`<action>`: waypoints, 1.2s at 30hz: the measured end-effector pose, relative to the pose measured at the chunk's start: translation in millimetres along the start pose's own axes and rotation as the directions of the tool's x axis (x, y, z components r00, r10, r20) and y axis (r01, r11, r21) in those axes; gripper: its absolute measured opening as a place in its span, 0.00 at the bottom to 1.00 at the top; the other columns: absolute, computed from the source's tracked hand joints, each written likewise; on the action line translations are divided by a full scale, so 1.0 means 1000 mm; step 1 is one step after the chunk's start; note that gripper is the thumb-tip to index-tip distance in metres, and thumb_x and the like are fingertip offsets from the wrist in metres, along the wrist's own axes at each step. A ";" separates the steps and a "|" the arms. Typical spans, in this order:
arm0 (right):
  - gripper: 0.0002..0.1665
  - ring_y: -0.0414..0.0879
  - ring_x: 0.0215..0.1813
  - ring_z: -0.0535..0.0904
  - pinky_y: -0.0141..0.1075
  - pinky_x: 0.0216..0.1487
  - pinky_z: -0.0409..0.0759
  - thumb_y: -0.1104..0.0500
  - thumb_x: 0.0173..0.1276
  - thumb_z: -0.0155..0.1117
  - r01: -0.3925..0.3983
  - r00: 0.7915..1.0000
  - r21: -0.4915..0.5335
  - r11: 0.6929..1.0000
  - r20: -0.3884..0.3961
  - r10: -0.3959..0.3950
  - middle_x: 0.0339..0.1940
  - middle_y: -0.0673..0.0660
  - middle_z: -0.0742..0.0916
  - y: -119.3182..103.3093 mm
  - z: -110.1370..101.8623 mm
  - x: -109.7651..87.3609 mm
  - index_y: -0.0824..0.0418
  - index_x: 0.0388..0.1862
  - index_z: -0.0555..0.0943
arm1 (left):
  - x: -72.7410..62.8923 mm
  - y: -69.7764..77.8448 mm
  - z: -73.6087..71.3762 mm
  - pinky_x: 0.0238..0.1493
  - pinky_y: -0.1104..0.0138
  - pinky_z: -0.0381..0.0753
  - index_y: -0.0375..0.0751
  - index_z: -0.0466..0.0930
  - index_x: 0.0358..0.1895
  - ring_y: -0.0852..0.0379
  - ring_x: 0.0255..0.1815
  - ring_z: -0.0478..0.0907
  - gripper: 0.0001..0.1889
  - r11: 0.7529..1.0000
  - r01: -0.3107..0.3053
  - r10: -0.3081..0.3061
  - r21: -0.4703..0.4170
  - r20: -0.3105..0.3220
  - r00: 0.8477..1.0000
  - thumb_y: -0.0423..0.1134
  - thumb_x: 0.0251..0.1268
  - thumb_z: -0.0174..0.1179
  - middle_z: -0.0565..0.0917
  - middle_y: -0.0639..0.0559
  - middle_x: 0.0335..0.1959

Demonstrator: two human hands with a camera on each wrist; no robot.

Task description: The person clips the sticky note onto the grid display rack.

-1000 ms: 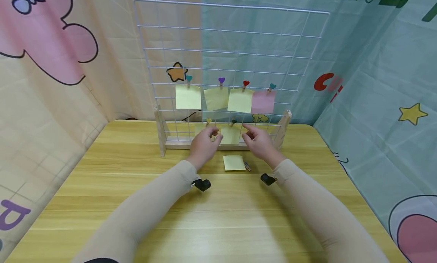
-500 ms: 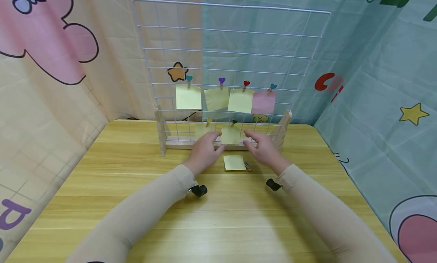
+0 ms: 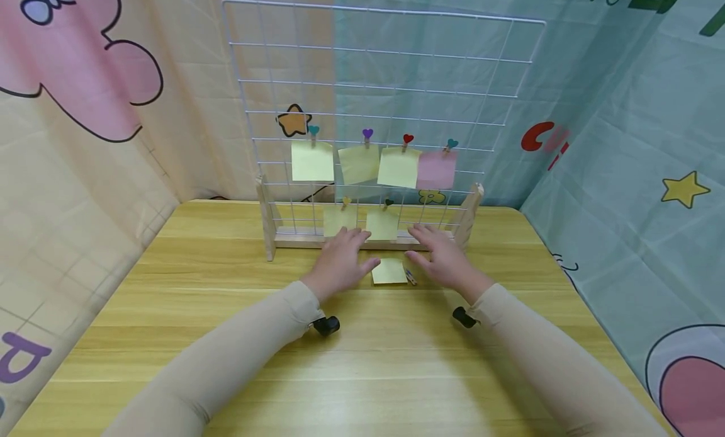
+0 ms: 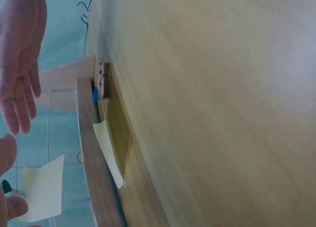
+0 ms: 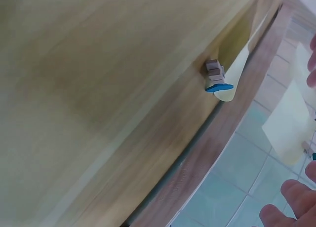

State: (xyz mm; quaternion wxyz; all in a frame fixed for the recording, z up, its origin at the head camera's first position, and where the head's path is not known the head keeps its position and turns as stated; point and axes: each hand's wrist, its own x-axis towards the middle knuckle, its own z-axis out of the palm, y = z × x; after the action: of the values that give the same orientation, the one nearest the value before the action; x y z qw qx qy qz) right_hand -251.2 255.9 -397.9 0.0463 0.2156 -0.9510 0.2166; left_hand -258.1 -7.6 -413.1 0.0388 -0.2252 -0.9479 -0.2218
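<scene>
My left hand (image 3: 342, 265) and right hand (image 3: 444, 259) hover over the table in front of a white wire grid, fingers extended and holding nothing. Between them on the tabletop lies a loose yellow sticky note (image 3: 389, 272). Beside it is a small wooden clothespin (image 5: 215, 71) with a blue top. Low on the grid hang two yellow notes, the left note (image 3: 340, 215) under a yellow heart clip and the right note (image 3: 382, 225) under a dark green one. The left hand's fingertips overlap the left note's lower edge in the head view.
The wire grid (image 3: 385, 84) stands in a wooden base (image 3: 306, 241) at the table's back. Higher up, three yellow notes and a pink note (image 3: 437, 170) hang from heart clips. Printed curtains (image 3: 623, 191) border the wooden table (image 3: 368, 361).
Both hands have drawn back and down from the lower notes, and their curled fingers have straightened. The hanging notes, loose note and clothespin have stayed put.
</scene>
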 end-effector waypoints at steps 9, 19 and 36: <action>0.43 0.72 0.86 0.51 0.70 0.81 0.51 0.44 0.81 0.60 -0.007 0.998 -0.031 0.999 0.059 0.009 0.86 0.66 0.61 0.006 0.003 -0.011 0.60 0.85 0.60 | -0.005 0.002 0.002 0.83 0.36 0.52 0.45 0.65 0.81 0.30 0.85 0.53 0.39 1.000 -0.013 0.011 0.024 0.067 0.998 0.62 0.75 0.60 0.64 0.40 0.83; 0.47 0.72 0.87 0.47 0.69 0.81 0.54 0.40 0.81 0.60 -0.030 0.990 -0.017 0.999 0.140 0.032 0.88 0.65 0.58 0.010 0.007 -0.020 0.59 0.87 0.55 | -0.010 0.006 0.008 0.85 0.40 0.49 0.47 0.62 0.83 0.33 0.86 0.51 0.41 0.998 -0.007 -0.003 0.067 0.161 0.987 0.64 0.75 0.59 0.61 0.45 0.85; 0.49 0.74 0.86 0.46 0.72 0.80 0.53 0.40 0.81 0.60 -0.013 0.974 -0.028 1.000 0.226 0.019 0.88 0.68 0.54 0.015 0.014 -0.029 0.60 0.88 0.52 | -0.019 0.007 0.014 0.85 0.40 0.50 0.45 0.62 0.82 0.33 0.86 0.53 0.40 0.998 -0.018 0.000 0.066 0.255 0.967 0.64 0.77 0.57 0.64 0.42 0.83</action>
State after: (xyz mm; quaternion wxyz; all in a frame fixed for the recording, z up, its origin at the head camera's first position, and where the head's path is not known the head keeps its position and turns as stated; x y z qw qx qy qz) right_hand -231.9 273.5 -421.3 -0.0610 0.2307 -0.9546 0.1784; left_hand -237.9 -3.5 -426.1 -0.0746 -0.2547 -0.9510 -0.1587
